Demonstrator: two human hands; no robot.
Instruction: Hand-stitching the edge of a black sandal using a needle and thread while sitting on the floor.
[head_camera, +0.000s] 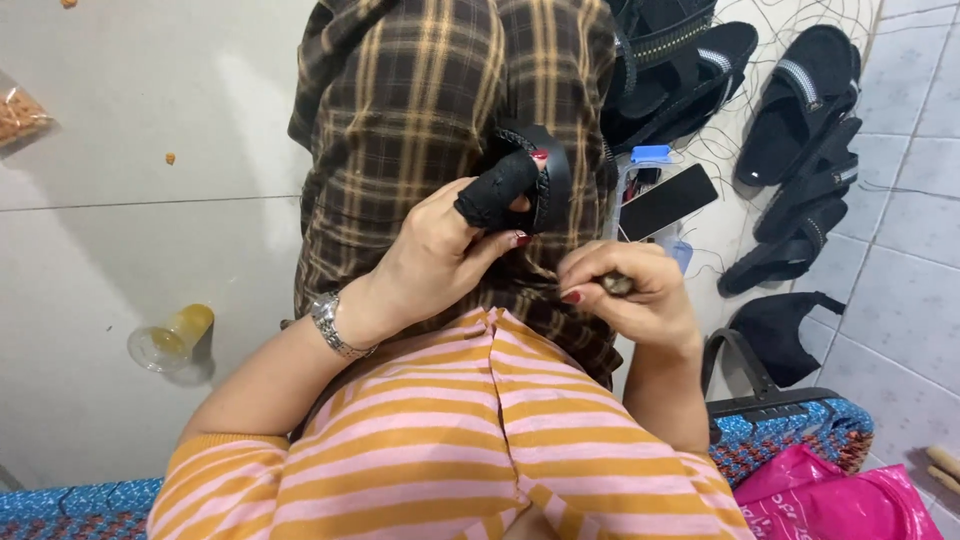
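The left hand pinches a black sandal sole upright over the plaid lap, 1 finger in a black finger guard. The right hand, just below-right, is curled around what looks like an awl handle.

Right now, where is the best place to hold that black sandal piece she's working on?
Probably by its curved edge, coming from the left as the left hand does. The black sandal piece stands on edge, so fingers can pinch its thin rim from both faces. That leaves the right side free for the right hand and its small tool.
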